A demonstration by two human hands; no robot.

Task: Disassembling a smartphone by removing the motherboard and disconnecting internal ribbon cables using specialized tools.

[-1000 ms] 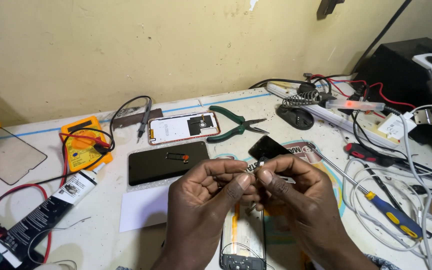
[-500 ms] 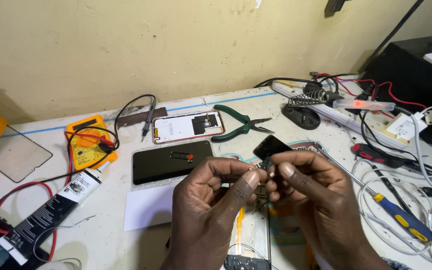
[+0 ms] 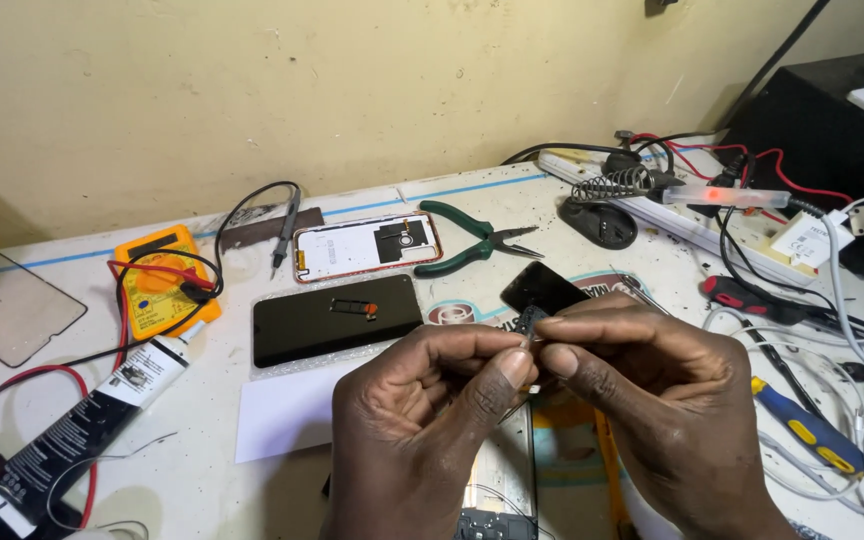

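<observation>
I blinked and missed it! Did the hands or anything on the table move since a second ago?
Hardly anything. The left hand and right hand stayed pressed together with the same fingertip grip on the small dark part, only shifting slightly. Nothing was let go. The black phone, green pliers and yellow multimeter lie where they were.

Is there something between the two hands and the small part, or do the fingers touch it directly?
Nothing visible stands between. The left hand and the right hand pinch the small dark part directly at their fingertips, above the opened phone on the table.
</observation>
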